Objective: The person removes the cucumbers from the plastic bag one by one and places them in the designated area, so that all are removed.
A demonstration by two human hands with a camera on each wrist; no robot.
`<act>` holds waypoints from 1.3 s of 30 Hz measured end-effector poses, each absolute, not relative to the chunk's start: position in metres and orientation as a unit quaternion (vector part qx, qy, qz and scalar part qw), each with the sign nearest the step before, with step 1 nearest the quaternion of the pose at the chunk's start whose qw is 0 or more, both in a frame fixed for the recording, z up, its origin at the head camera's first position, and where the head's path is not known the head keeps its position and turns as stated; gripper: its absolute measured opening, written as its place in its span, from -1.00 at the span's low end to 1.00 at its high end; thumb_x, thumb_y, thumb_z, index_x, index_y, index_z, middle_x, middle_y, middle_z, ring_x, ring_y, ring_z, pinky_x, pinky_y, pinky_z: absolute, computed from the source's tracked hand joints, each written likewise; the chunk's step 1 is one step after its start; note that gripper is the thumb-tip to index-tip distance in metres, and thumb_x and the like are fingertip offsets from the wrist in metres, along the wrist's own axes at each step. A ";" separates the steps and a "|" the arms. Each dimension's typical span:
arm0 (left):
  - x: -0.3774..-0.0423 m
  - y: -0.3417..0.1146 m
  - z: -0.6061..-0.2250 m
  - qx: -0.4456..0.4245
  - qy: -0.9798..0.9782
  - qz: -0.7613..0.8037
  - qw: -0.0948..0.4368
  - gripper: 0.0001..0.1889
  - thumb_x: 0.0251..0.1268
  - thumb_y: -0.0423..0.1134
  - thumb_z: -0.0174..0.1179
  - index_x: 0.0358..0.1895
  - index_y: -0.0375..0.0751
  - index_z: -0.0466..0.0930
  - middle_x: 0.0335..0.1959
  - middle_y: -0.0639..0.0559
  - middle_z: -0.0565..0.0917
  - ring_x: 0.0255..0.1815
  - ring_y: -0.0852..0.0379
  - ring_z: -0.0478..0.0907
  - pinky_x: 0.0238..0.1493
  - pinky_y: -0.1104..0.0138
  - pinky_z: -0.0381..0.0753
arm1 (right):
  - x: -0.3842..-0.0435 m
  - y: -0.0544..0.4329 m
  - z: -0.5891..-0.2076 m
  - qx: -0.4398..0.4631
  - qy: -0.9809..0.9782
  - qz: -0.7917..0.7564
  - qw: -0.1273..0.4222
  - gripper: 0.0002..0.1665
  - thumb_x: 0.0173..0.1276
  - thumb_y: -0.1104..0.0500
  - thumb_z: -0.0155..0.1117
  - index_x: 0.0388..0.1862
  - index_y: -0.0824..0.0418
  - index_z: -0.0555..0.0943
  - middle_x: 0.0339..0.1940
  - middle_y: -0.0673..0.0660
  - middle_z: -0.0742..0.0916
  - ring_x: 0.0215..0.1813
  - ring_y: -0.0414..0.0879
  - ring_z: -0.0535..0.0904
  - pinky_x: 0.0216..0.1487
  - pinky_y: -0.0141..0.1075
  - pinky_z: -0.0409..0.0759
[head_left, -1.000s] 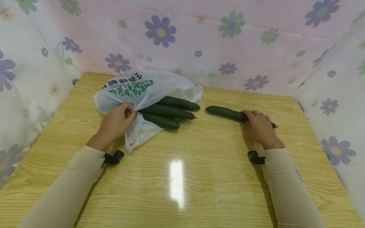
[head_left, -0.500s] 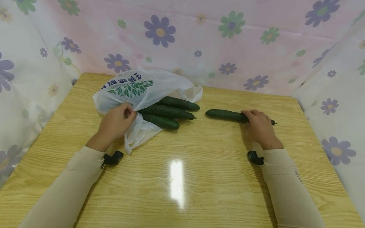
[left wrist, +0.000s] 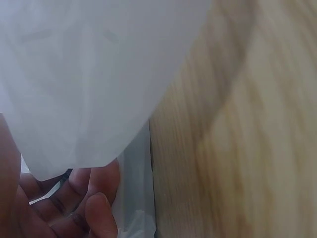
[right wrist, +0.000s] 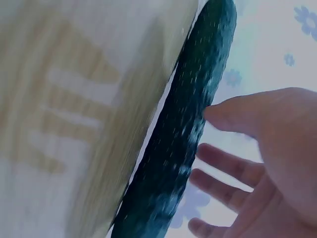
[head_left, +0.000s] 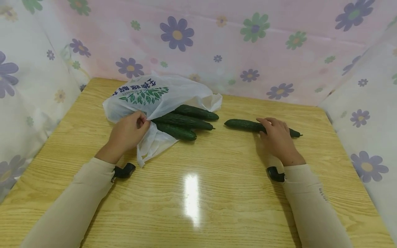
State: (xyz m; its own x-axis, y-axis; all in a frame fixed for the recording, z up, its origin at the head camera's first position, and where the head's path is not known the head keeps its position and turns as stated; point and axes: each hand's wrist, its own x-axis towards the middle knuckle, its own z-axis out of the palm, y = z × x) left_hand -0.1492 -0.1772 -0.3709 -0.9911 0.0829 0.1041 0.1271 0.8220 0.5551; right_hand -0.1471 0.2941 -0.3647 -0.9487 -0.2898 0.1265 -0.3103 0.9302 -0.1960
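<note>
My left hand (head_left: 126, 133) pinches the open edge of a white plastic bag (head_left: 180, 88) printed with green leaves and dark characters. In the left wrist view, the bag's film (left wrist: 99, 79) hangs over the curled fingers and covers part of them. Three dark green cucumbers (head_left: 186, 122) poke out of the bag's mouth, their far ends hidden inside. To the right, a single cucumber (head_left: 243, 124) lies on the table, with my right hand (head_left: 276, 139) over its stem half. The right wrist view has this hand with thumb and fingers spread, fingertips right at the cucumber's side (right wrist: 183, 109).
The wood-grain table (head_left: 223, 193) carries a bright light reflection near its middle. Flower-printed cloth (head_left: 198, 44) hangs along the back and both sides. A small black camera is strapped to each wrist.
The lone cucumber has turned slightly, its left tip nearer me. My right hand has loosened from it and shifted a little left. The left hand still pinches the bag edge.
</note>
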 end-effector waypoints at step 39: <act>-0.148 -0.179 -0.368 -0.060 -0.949 -0.305 0.055 -0.78 0.46 -0.09 0.02 -0.24 -0.12 0.56 -0.41 -0.03 0.62 -0.44 0.03 0.50 -0.40 0.25 0.40 | -0.160 0.180 -0.353 0.279 -0.949 0.132 0.064 -0.43 0.45 0.10 0.27 0.40 0.16 0.45 0.31 0.26 0.54 0.37 0.26 0.40 0.40 0.24 0.28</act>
